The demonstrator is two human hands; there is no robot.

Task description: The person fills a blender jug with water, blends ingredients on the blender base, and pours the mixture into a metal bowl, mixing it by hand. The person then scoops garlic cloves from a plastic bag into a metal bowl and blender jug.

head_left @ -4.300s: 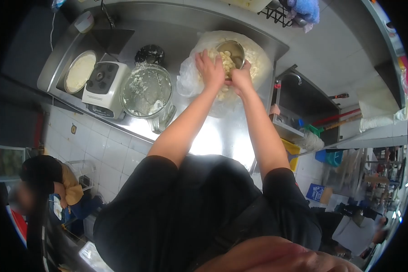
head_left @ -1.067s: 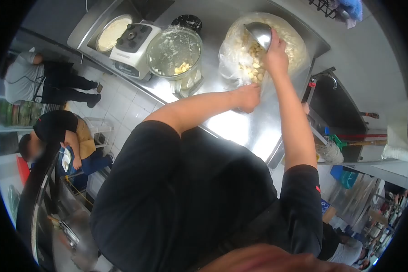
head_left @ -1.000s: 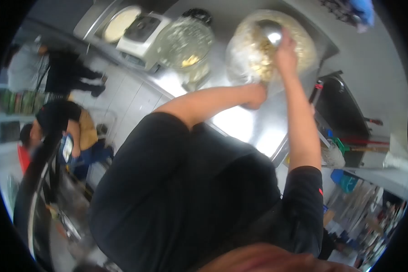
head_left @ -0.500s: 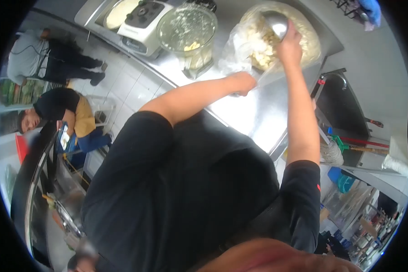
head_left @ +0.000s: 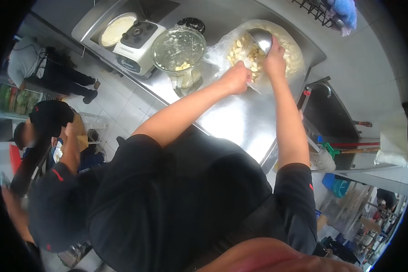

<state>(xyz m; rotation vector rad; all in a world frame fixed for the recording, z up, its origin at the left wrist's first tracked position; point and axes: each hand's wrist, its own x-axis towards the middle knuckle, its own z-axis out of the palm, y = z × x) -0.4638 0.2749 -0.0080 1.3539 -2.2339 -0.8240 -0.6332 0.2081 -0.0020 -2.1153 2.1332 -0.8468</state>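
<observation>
My right hand point(head_left: 275, 58) grips a round metal bowl point(head_left: 264, 41), tilted inside the mouth of a large clear plastic bag point(head_left: 291, 44). Pale pieces that look like peeled garlic cloves point(head_left: 238, 51) fill the bag and lie around the bowl. My left hand point(head_left: 237, 78) is closed on the near edge of the bag, its fingertips partly hidden. Left of the bag stands a clear blender jar point(head_left: 179, 50), smeared with pale residue and holding a few pale pieces.
Beside the jar are a blender base point(head_left: 138, 45), a black lid point(head_left: 192, 24) and a container of white paste point(head_left: 118, 31) on the steel counter point(head_left: 222, 113). A sink tap point(head_left: 324, 86) is at the right. Several people are at the left, one close by my left arm.
My left hand has moved up and slightly left, closer to the bag's opening. The bowl has shifted within the bag. A person in black has come close on my left.
</observation>
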